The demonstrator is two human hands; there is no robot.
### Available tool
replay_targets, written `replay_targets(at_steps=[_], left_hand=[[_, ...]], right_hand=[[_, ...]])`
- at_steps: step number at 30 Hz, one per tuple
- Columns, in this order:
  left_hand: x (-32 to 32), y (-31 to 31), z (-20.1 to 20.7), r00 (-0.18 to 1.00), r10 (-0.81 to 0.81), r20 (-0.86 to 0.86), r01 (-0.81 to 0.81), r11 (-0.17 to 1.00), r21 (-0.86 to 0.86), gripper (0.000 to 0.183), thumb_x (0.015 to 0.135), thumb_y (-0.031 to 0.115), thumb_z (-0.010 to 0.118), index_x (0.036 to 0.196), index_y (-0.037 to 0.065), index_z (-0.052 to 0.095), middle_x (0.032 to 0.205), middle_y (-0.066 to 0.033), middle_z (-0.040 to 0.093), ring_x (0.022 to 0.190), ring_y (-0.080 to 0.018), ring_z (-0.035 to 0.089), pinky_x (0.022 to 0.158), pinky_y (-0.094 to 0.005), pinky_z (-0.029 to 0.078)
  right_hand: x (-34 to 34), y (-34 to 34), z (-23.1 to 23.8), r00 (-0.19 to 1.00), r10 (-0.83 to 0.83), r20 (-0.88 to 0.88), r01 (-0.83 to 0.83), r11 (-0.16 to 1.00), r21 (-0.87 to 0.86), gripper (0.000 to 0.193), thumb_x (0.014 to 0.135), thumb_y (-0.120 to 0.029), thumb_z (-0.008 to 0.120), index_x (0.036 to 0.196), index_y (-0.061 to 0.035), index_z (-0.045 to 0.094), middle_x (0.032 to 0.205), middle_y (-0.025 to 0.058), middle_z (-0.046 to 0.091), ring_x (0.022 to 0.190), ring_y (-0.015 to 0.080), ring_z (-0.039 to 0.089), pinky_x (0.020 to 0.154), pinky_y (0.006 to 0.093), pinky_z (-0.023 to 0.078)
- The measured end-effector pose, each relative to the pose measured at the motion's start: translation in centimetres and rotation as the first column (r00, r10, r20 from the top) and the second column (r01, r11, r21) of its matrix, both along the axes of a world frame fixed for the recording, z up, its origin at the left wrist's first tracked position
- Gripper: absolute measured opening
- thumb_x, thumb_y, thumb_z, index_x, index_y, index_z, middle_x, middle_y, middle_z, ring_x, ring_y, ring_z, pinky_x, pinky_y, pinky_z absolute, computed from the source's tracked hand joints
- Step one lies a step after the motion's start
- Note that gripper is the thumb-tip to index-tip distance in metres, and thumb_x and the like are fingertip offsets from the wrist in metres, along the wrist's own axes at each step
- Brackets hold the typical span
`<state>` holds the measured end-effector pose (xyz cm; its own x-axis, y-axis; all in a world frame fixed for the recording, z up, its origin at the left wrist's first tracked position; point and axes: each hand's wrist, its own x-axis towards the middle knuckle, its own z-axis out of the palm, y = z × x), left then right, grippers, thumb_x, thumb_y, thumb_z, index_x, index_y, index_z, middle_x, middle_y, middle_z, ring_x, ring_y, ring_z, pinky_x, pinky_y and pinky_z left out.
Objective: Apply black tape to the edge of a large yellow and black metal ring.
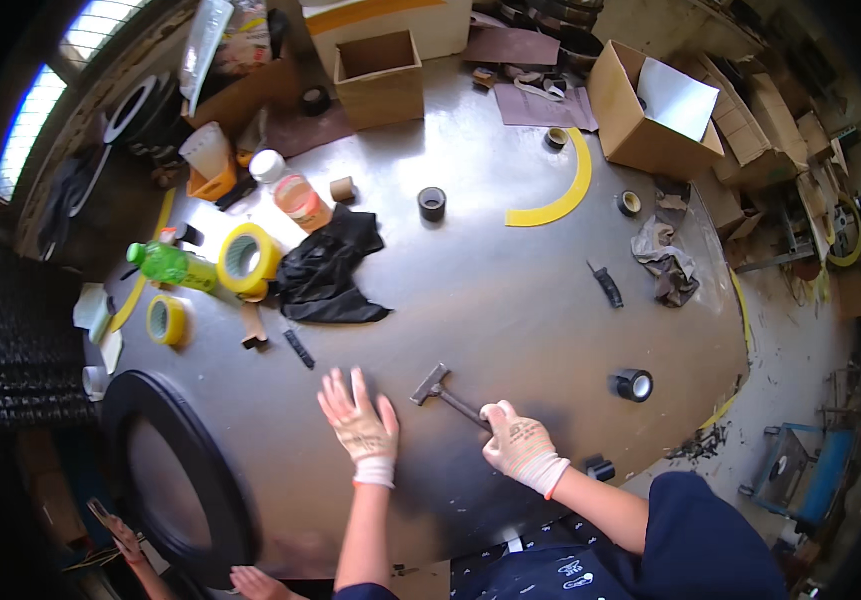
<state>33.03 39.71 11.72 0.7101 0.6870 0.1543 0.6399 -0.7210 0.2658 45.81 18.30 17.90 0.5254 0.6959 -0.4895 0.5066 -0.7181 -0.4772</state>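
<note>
My right hand (522,446), in a whitish work glove, is closed round the handle of a hammer (464,408). The hammer's head points away to the left, over the metal tabletop (510,330). My left hand (360,422), gloved the same way, has its fingers spread and its palm down at the tabletop, holding nothing. Between the left hand and the black cloth (328,270) lies a small dark cutter-like tool (298,349). To the right of my right hand sits a roll of black tape (634,385), and another black roll (600,469) lies near its wrist.
A large black ring (240,500) stands at the left, with another person's hands (255,583) near it. Yellow tape rolls (248,258), a green bottle (172,266) and a clear bottle (300,198) are at the far left. Cardboard boxes (380,95) and a curved yellow strip (572,195) lie at the back.
</note>
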Motion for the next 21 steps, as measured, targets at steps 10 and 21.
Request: replay_targets(at_steps=[10,21], left_hand=[[15.9,2.3,0.2,0.989,0.003,-0.151,0.002,0.999,0.033,0.062,0.088,0.035,0.063,0.145,0.017,0.048,0.159,-0.0177,0.029,0.145,-0.054,0.019,0.118,-0.0594,0.024],[33.3,4.6,-2.6,0.979,-0.191,-0.075,0.204,0.941,0.271,0.056,0.099,0.038,0.049,0.149,0.014,0.044,0.158,-0.0157,0.034,0.144,-0.0496,0.025,0.117,-0.0544,0.028]], right_hand=[[14.7,3.3,-3.7,0.894,-0.236,0.381,0.229,0.971,0.064,0.039,0.092,-0.05,0.062,0.101,-0.0122,0.058,0.089,0.0104,0.068,0.078,0.0319,0.069,0.069,0.0443,0.054],[36.9,17.4,-8.2,0.699,-0.479,0.531,0.333,0.875,0.351,0.037,0.095,-0.044,0.058,0.112,-0.012,0.059,0.102,0.0095,0.07,0.097,0.0249,0.069,0.083,0.0398,0.053]])
